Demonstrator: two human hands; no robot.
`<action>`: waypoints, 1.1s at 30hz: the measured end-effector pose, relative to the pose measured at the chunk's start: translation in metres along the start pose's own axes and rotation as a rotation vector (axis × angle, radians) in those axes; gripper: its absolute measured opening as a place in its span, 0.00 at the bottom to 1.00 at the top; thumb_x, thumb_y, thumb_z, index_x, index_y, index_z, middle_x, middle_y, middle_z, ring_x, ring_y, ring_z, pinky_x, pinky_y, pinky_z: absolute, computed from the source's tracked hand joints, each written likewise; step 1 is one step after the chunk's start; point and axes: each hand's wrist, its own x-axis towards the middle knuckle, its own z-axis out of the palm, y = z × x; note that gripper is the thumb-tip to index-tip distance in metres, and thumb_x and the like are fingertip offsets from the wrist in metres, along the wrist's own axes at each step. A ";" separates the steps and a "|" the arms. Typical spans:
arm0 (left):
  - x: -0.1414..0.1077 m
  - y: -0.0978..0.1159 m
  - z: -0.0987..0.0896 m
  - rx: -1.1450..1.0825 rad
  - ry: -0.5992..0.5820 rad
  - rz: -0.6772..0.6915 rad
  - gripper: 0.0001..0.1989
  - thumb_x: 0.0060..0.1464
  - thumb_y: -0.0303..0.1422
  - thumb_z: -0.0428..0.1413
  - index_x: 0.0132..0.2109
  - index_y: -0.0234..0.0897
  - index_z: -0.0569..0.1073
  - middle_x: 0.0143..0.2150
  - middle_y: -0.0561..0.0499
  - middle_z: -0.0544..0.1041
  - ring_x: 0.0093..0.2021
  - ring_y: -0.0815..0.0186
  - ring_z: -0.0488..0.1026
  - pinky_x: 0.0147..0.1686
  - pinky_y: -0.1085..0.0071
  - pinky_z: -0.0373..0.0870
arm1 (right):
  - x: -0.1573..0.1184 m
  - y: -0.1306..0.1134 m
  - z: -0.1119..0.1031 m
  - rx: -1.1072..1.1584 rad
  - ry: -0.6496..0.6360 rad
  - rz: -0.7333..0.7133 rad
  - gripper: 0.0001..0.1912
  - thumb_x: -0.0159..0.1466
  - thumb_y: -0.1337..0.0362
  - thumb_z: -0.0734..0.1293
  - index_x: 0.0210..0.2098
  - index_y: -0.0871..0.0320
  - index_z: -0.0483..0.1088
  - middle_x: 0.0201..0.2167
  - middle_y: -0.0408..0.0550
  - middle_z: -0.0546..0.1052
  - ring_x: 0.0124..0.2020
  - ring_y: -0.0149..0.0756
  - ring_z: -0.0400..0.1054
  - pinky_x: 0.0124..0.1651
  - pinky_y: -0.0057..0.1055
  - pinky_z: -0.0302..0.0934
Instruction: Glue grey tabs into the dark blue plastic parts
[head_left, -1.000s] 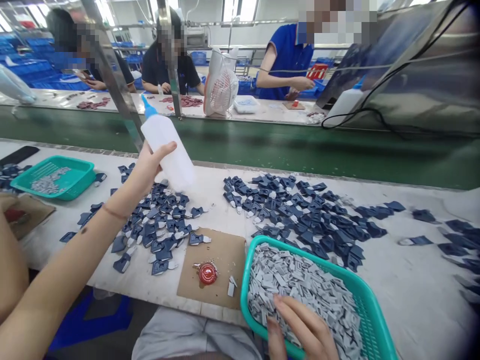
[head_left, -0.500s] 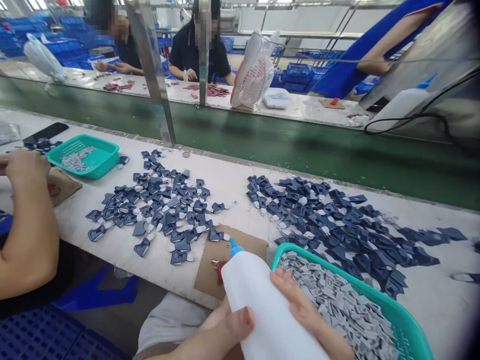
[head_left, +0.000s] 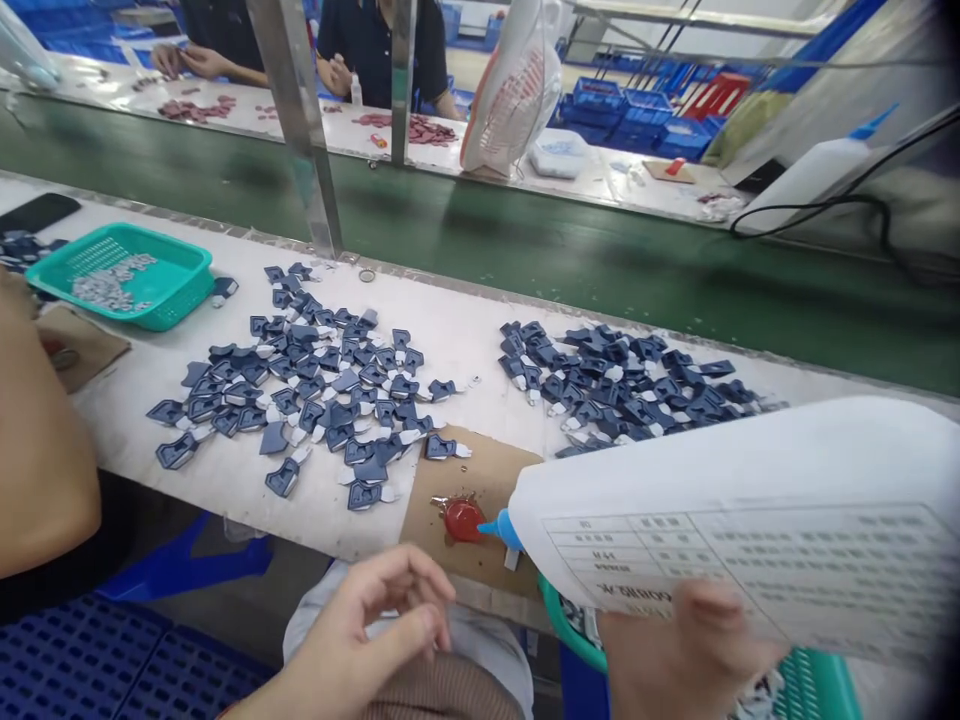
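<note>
My right hand (head_left: 694, 650) grips a large white glue bottle (head_left: 720, 500) with a printed label, tipped almost level. Its blue nozzle (head_left: 499, 527) points left, its tip at a small round red piece (head_left: 463, 520) on a brown cardboard sheet (head_left: 502, 465). Clear wet-looking liquid lies around the red piece. My left hand (head_left: 352, 640) hovers over my lap with fingers loosely bent and thumb apart, holding nothing. One dark blue part with a pale tip (head_left: 444, 448) rests on the cardboard's upper edge. Behind the bottle, a green basket (head_left: 817, 680) of grey pieces is mostly hidden.
Dark blue parts form a left pile (head_left: 315, 380) and a right pile (head_left: 622, 380) on the white table. Another green basket (head_left: 180, 290) stands left, near a co-worker's arm (head_left: 45, 450). A metal post (head_left: 296, 130) rises behind. Across the green strip, other people sit.
The glue bottle has swung from pointing up and away, between both hands, to nearly level in my right hand. My left hand has let go of it. The view has shifted slightly.
</note>
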 end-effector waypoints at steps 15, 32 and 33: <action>0.015 -0.007 -0.032 0.449 0.271 0.416 0.07 0.64 0.30 0.50 0.41 0.42 0.73 0.33 0.53 0.74 0.35 0.67 0.71 0.37 0.72 0.67 | 0.009 -0.021 0.028 0.094 0.299 -0.129 0.28 0.56 0.58 0.74 0.54 0.55 0.67 0.59 0.56 0.67 0.62 0.54 0.61 0.56 0.55 0.66; 0.019 -0.005 -0.030 0.473 0.273 0.433 0.08 0.64 0.30 0.50 0.40 0.41 0.74 0.31 0.52 0.75 0.34 0.65 0.72 0.36 0.72 0.68 | 0.015 -0.024 0.035 0.237 0.344 -0.015 0.33 0.59 0.62 0.70 0.63 0.53 0.60 0.58 0.52 0.70 0.62 0.53 0.63 0.58 0.54 0.64; 0.019 -0.005 -0.030 0.476 0.274 0.434 0.08 0.64 0.30 0.50 0.40 0.41 0.74 0.31 0.52 0.75 0.34 0.65 0.72 0.36 0.72 0.68 | 0.014 -0.023 0.035 0.248 0.345 -0.006 0.33 0.59 0.62 0.70 0.63 0.53 0.60 0.58 0.51 0.70 0.62 0.53 0.63 0.59 0.54 0.64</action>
